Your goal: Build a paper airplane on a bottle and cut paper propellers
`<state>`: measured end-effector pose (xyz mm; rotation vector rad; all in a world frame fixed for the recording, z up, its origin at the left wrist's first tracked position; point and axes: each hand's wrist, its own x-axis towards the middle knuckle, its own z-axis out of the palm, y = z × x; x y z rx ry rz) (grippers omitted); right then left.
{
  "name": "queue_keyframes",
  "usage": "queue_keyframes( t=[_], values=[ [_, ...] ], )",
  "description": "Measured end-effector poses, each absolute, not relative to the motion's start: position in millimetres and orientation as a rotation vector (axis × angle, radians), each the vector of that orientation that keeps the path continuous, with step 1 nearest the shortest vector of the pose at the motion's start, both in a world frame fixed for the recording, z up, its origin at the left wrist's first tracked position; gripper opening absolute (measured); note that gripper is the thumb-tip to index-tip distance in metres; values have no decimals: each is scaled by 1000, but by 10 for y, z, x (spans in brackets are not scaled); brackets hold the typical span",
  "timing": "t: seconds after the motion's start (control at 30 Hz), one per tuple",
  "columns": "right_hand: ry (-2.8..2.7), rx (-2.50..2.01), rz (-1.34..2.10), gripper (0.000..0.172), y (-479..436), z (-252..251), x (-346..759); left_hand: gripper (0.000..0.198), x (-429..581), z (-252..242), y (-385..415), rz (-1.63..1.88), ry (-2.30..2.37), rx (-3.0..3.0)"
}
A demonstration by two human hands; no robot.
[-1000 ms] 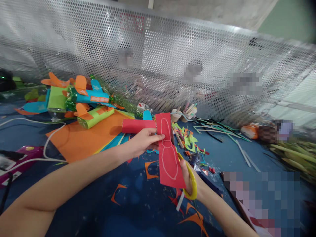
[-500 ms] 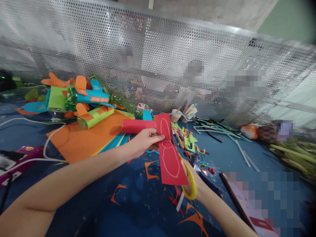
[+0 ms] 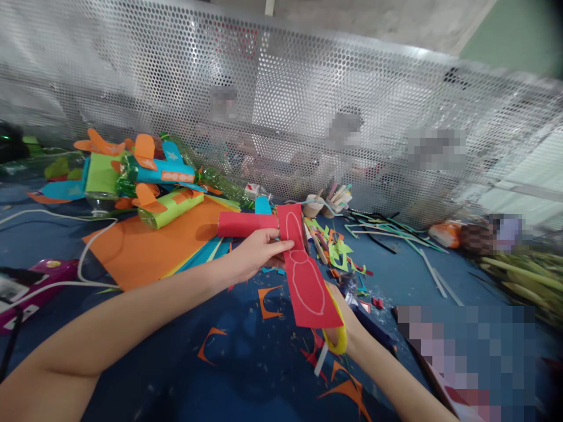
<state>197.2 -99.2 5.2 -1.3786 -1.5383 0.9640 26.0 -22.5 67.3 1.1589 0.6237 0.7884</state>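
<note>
My left hand (image 3: 266, 249) pinches a red paper strip (image 3: 305, 287) between thumb and fingers, near its middle. Two long rounded lobes joined by a small circle are drawn on the strip in a pale line. Behind the strip's lower right edge, my right hand (image 3: 338, 305) is closed in the yellow handle loop (image 3: 338, 337) of what look like scissors; the blades and most of the fingers are hidden by the paper. A red paper-covered tube (image 3: 246, 224) lies just beyond my left hand.
Paper-covered bottle models (image 3: 162, 170) and orange sheets (image 3: 127, 246) lie at left, near a white cord (image 3: 83, 258). Coloured scraps (image 3: 336, 252) spread at the middle right. Two cups (image 3: 314, 206) stand by the perforated metal screen (image 3: 281, 105). A framed flat object (image 3: 440, 369) is at right.
The lower end of the red paper strip has swung a little to the right and covers more of the yellow loop. My left hand has stayed nearly in place.
</note>
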Motion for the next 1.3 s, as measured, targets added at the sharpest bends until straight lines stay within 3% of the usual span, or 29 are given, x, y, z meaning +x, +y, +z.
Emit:
queue_keyframes(
  t=[0.17, 0.33, 0.6, 0.83, 1.3],
  values=[
    [-1425, -1369, 1017, 20, -981, 23, 1999, 6, 260, 699, -226, 789, 655, 1137],
    [-1435, -1369, 1006, 27, -976, 35, 1997, 9, 256, 711, -231, 784, 643, 1137],
    [-1508, -1378, 955, 34, -1009, 106, 1968, 27, 248, 739, -217, 840, 681, 1155],
    [-1706, -1406, 822, 39, -1071, 363, 1880, 12, 225, 787, -215, 899, 733, 1234],
    [-1746, -1402, 831, 31, -1056, 329, 1908, 13, 222, 784, -187, 939, 749, 1276]
  ],
)
